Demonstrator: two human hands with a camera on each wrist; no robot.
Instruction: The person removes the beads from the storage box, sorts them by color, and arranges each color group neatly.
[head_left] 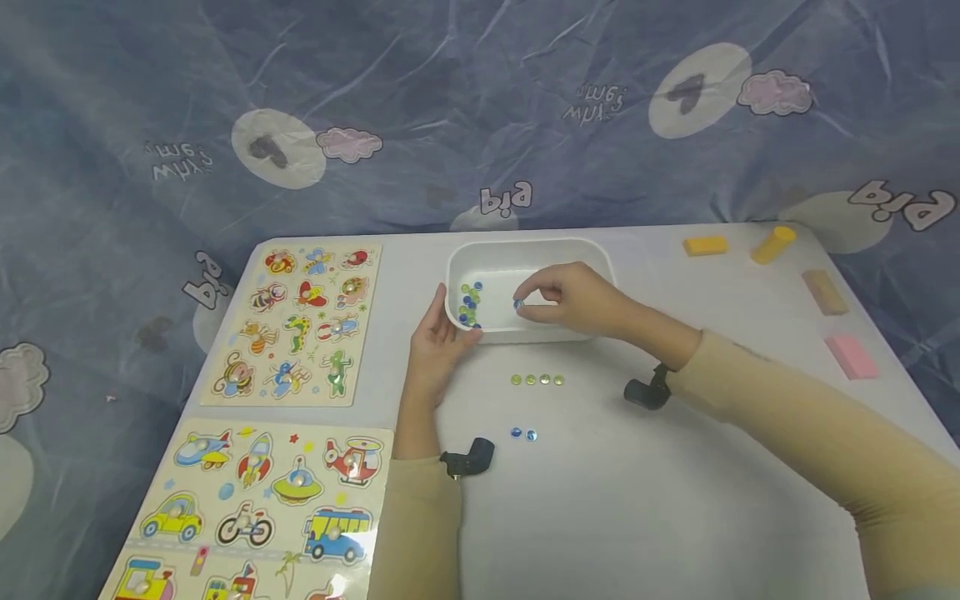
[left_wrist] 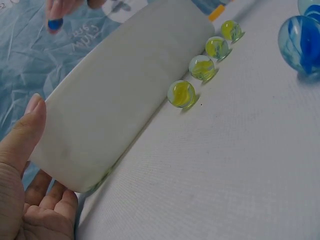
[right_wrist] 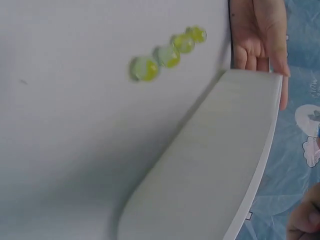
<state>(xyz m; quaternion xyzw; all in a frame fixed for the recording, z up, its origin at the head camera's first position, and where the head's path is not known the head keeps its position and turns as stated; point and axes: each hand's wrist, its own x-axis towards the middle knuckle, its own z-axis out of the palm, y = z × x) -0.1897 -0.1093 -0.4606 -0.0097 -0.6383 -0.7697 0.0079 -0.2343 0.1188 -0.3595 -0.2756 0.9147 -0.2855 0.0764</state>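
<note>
A white plastic tub (head_left: 551, 335) stands near the far edge of the table, with blue and green marbles (head_left: 468, 305) gathered at its left end. My left hand (head_left: 437, 350) grips the tub's near left corner, thumb against the wall by the rim and fingers low around the end. Over the tub, my right hand (head_left: 581, 302) pinches a blue marble (left_wrist: 55, 23) between thumb and fingertips. On the table in front of the tub lies a row of several yellow-green marbles (left_wrist: 202, 68). Nearer to me are two blue marbles (head_left: 531, 435), side by side.
Two wooden peg puzzle boards lie on the left, one with insects (head_left: 297, 333) and one with vehicles (head_left: 255, 500). Along the far right are a yellow block (head_left: 705, 246), a yellow cylinder (head_left: 773, 245), a tan block (head_left: 825, 292) and a pink block (head_left: 852, 357). Behind hangs a blue printed cloth (head_left: 420, 100).
</note>
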